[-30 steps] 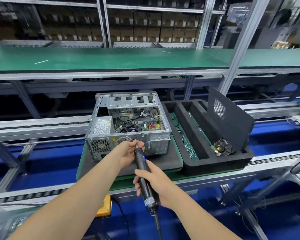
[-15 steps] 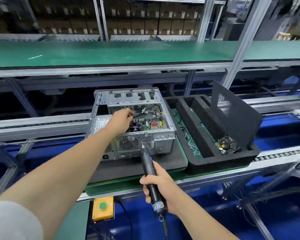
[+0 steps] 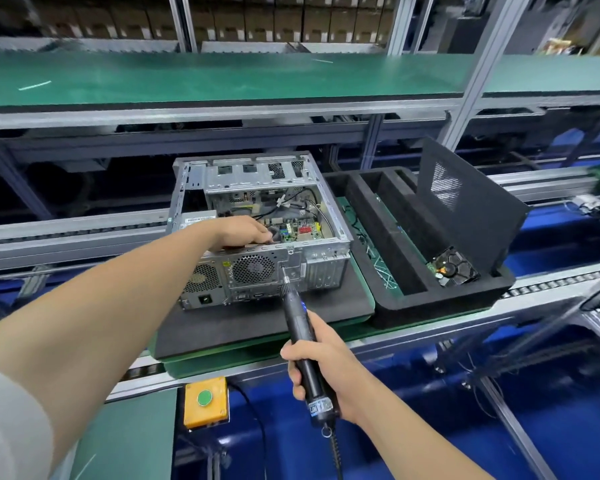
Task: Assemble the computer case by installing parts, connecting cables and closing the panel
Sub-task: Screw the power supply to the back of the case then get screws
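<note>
Grips screwdriver (image 3: 298, 320) in right hand (image 3: 329, 372), bit against computer case (image 3: 326, 268) rear; reaches left hand (image 3: 243, 231) inside, hold impossible to tell.

- computer case (image 3: 257, 174): silver-grey metal, round perforated grilles on rear.
- screwdriver (image 3: 300, 327): black, blue mark near tip.
- foam tray (image 3: 430, 303): black.
- side panel (image 3: 471, 220): black, pale mesh patch.
- button box (image 3: 207, 415): yellow-orange, green button.
- shelf mat (image 3: 222, 77): green.

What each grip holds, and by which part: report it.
Right grip holds the electric screwdriver by the lower half of its barrel. Left grip reaches inside the computer case; whether it holds anything cannot be told.
</note>
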A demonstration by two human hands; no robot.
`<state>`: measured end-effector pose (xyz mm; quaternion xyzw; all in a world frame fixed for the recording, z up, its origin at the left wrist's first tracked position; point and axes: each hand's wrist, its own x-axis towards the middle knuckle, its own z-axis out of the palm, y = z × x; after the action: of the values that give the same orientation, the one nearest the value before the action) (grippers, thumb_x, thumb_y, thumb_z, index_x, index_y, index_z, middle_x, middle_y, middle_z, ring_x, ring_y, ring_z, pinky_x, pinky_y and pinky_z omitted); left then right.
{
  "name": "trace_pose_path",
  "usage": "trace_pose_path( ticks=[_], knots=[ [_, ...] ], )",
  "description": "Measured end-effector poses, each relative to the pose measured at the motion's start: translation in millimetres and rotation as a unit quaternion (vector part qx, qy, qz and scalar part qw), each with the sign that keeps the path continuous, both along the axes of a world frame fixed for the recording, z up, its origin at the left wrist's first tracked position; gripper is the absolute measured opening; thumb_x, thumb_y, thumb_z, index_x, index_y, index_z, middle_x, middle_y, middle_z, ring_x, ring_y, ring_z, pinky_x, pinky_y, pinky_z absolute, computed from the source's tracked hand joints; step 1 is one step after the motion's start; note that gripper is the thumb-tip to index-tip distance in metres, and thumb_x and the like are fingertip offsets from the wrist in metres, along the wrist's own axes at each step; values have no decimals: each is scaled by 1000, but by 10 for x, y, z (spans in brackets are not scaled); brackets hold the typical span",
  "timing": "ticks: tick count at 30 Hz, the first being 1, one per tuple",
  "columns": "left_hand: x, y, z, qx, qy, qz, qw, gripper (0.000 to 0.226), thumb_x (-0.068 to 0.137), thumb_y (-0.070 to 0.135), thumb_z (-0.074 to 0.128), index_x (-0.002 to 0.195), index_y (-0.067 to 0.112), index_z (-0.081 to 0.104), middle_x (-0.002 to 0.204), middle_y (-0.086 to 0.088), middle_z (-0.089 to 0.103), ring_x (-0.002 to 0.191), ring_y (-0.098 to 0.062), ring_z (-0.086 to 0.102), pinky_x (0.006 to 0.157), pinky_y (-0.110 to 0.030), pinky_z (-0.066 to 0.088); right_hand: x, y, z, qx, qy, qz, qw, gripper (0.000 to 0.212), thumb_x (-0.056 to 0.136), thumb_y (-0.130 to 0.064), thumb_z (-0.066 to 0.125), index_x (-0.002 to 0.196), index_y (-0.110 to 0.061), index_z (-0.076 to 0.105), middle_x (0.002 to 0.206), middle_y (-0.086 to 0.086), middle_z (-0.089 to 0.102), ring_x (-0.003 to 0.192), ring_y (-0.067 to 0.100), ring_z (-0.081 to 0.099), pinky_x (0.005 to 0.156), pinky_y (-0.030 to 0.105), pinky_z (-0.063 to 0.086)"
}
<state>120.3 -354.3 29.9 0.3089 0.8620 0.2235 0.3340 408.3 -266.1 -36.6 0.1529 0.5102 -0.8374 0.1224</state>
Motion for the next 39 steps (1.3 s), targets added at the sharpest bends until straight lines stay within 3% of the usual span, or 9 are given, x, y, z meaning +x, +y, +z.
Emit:
trace_pose_path(
  ticks=[4, 7, 17, 20, 24, 27, 30, 35, 39],
  knots=[
    [76, -33, 54, 18, -7, 13, 1000, 26, 94, 5, 52, 85, 22, 71, 136, 3, 60, 124, -15, 55, 112, -41, 37, -16, -54, -9, -6, 5, -6, 1000, 61, 77, -11, 79, 122, -50, 63, 76, 13, 54, 61, 25, 53, 51, 33, 48],
    [148, -76, 35, 41, 6, 1, 999, 30, 99, 9, 49, 102, 27, 73, 121, 6, 60, 102, -11, 56, 98, -31, 36, -25, -88, -9, -15, 10, -13, 1000, 64, 76, -9, 78, 124, -48, 62, 76, 11, 54, 61, 23, 55, 50, 33, 49],
    [139, -178, -70, 77, 32, -21, 996, 27, 105, 25, 49, 120, 25, 72, 142, 11, 56, 131, -13, 49, 118, -41, 27, -100, -168, 4, -10, 19, -18, 1000, 61, 77, -7, 76, 122, -46, 63, 81, 12, 55, 58, 24, 54, 49, 32, 49],
    [147, -177, -92, 89, 31, -14, 995, 27, 104, 23, 52, 104, 6, 74, 132, 14, 62, 123, -7, 55, 118, -44, 30, -105, -177, -8, -6, 14, -18, 1000, 62, 76, -7, 76, 125, -43, 61, 80, 13, 54, 58, 24, 54, 49, 32, 49],
    [202, -170, -73, 74, 50, -20, 996, 46, 104, 23, 51, 65, 29, 74, 138, 5, 62, 132, -13, 52, 118, -48, 30, -97, -201, -10, -5, 13, -16, 1000, 59, 79, -7, 75, 124, -41, 61, 75, 10, 54, 58, 23, 54, 49, 32, 49],
    [211, -182, -71, 70, 56, -29, 996, 16, 105, 24, 49, 92, 34, 50, 133, 1, 65, 130, -13, 52, 117, -50, 31, -93, -215, -6, -7, 15, -21, 1000, 59, 79, -5, 74, 126, -40, 61, 78, 9, 56, 58, 22, 55, 49, 32, 49],
    [181, -188, -86, 79, 66, -23, 994, 51, 104, 25, 49, 53, 20, 42, 112, 0, 70, 108, -14, 58, 105, -46, 41, -92, -216, 2, -6, 13, -22, 1000, 62, 79, -5, 74, 129, -39, 59, 77, 8, 56, 58, 22, 55, 49, 32, 49],
    [205, -216, -82, 90, 91, -3, 992, 55, 102, 32, 54, 48, 25, 43, 86, 0, 69, 43, -4, 35, 63, -27, 36, -88, -215, 2, -2, 10, -24, 1000, 63, 78, -6, 74, 129, -39, 58, 75, 9, 56, 57, 22, 55, 48, 32, 50],
    [229, -212, -61, 91, 79, 4, 993, 56, 102, 29, 54, 49, 23, 37, 68, -1, 52, 39, -7, 21, 62, -29, 32, -86, -213, -5, -1, 7, -24, 1000, 63, 77, -7, 75, 128, -41, 58, 74, 9, 56, 57, 23, 55, 49, 32, 50]
  ],
)
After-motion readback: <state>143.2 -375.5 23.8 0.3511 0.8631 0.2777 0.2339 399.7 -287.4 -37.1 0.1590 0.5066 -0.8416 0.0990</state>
